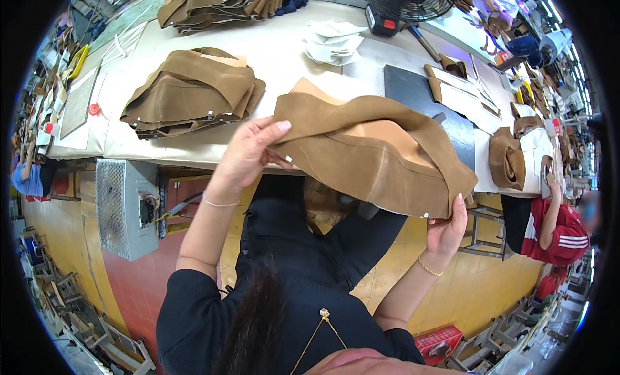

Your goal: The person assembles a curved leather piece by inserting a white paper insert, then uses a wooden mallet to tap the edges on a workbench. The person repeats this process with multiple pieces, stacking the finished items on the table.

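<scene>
A large brown leather piece [361, 162], curved and stitched, is stretched between my two hands over the table's near edge. Through the gap under its folded upper band shows a lighter tan lining. My left hand [253, 149] pinches its left end, thumb on top. At the lower right corner, my right hand [447, 226] grips the edge, with its fingers partly behind the leather. Small white marks dot the lower edge. To the left on the table lies a stack of similar brown leather pieces [187, 94].
Farther back lie another brown stack [219, 7], white pieces [332, 42] and a black fan [410, 3]. A dark flat board [413, 84] lies behind the held leather. Below the table at left hangs a grey metal box [126, 207]. A person in red [555, 229] works at right.
</scene>
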The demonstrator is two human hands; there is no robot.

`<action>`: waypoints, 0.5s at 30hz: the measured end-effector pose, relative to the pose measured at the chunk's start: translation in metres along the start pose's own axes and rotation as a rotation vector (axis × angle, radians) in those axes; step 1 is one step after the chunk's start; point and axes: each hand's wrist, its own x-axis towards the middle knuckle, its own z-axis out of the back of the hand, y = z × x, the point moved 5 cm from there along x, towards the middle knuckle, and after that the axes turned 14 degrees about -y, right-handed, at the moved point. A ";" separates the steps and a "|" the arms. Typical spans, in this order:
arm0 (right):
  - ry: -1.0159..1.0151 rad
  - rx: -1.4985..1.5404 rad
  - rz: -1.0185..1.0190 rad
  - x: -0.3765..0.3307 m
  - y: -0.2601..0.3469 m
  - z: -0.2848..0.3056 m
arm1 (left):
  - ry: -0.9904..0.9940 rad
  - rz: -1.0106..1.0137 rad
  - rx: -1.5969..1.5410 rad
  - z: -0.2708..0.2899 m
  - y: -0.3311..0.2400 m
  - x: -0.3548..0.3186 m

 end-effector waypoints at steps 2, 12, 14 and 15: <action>0.139 -0.016 -0.006 0.000 0.002 -0.025 | -0.056 -0.089 -0.015 0.015 -0.030 0.001; 0.484 1.171 -0.732 -0.004 0.022 -0.134 | 0.316 0.249 -1.048 0.002 -0.080 -0.011; 0.474 1.236 -0.688 -0.002 0.025 -0.134 | 0.316 0.280 -1.191 -0.013 -0.074 -0.010; 0.467 1.251 -0.675 0.000 0.024 -0.133 | 0.347 0.341 -1.328 -0.014 -0.067 -0.007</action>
